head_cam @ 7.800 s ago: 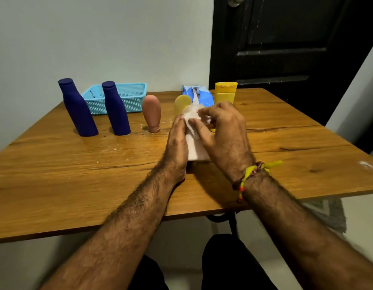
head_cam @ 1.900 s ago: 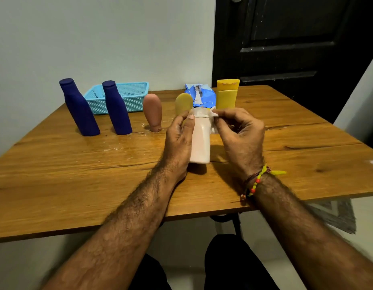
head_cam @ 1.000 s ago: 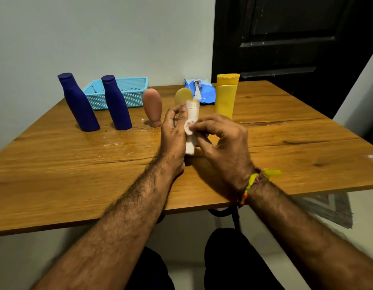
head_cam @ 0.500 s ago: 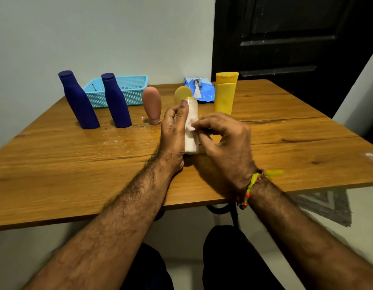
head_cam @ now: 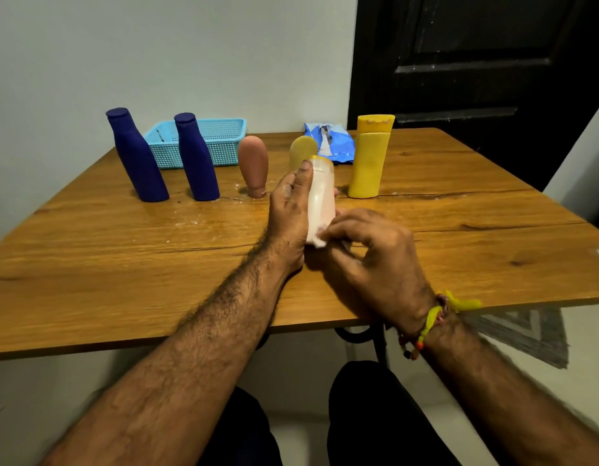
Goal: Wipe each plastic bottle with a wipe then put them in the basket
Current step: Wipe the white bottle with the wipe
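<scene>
My left hand (head_cam: 289, 210) grips a white plastic bottle (head_cam: 321, 193) upright over the middle of the table. My right hand (head_cam: 368, 250) pinches a white wipe (head_cam: 320, 239) against the bottle's lower end. Behind them stand two dark blue bottles (head_cam: 136, 156) (head_cam: 197, 158), a brown bottle (head_cam: 253, 164), a small pale yellow bottle (head_cam: 301, 153) partly hidden by the white one, and a tall yellow bottle (head_cam: 370, 156). The light blue basket (head_cam: 224, 142) sits at the back left, behind the blue bottles.
A blue wipes packet (head_cam: 330, 142) lies at the back of the wooden table (head_cam: 123, 264), between the small and tall yellow bottles. A pale wall stands behind the table, and a dark door at the back right. White smears mark the tabletop near the brown bottle.
My right hand has slid the wipe down from the bottle's upper part to its lower end. My left hand keeps its hold on the bottle.
</scene>
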